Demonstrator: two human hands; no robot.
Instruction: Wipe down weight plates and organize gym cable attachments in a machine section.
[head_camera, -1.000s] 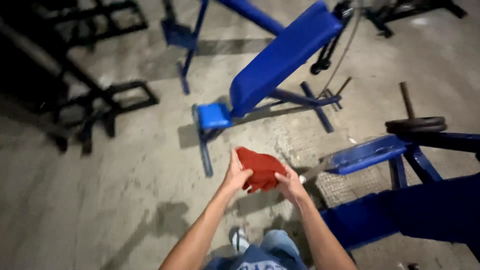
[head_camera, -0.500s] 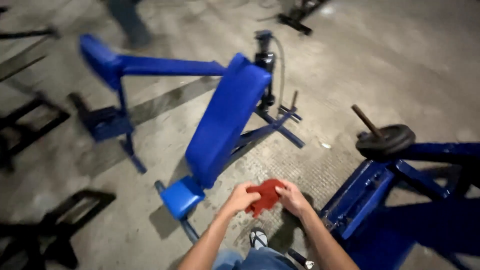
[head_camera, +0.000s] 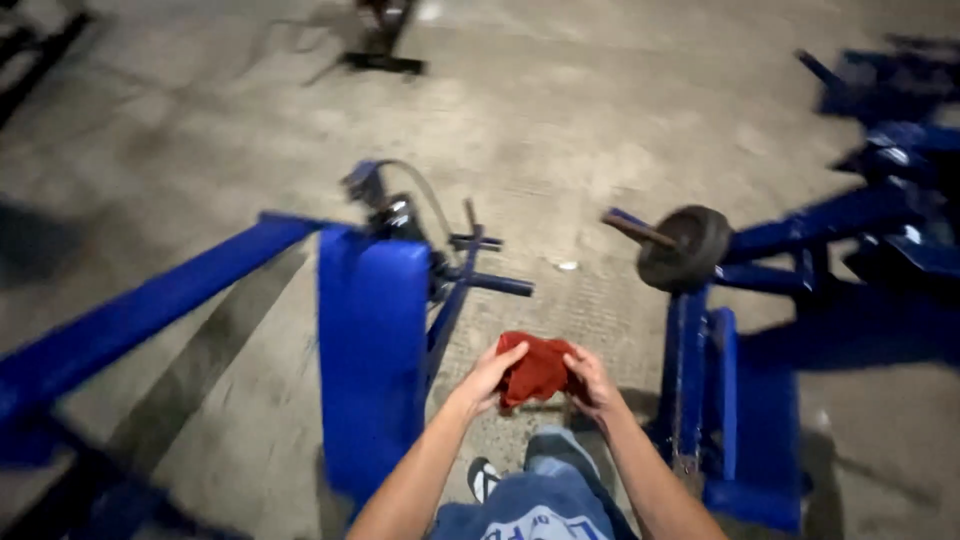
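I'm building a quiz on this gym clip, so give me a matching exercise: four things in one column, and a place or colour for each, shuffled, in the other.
Things:
1. cloth
2. padded bench
3. weight plate
4. left hand

Descriptions:
A. blue, left of the hands
B. black, on a bar at upper right
C. red, bunched between both hands
D. gripping the cloth's left edge

Pairs: 1-C, 2-A, 3-B, 4-D
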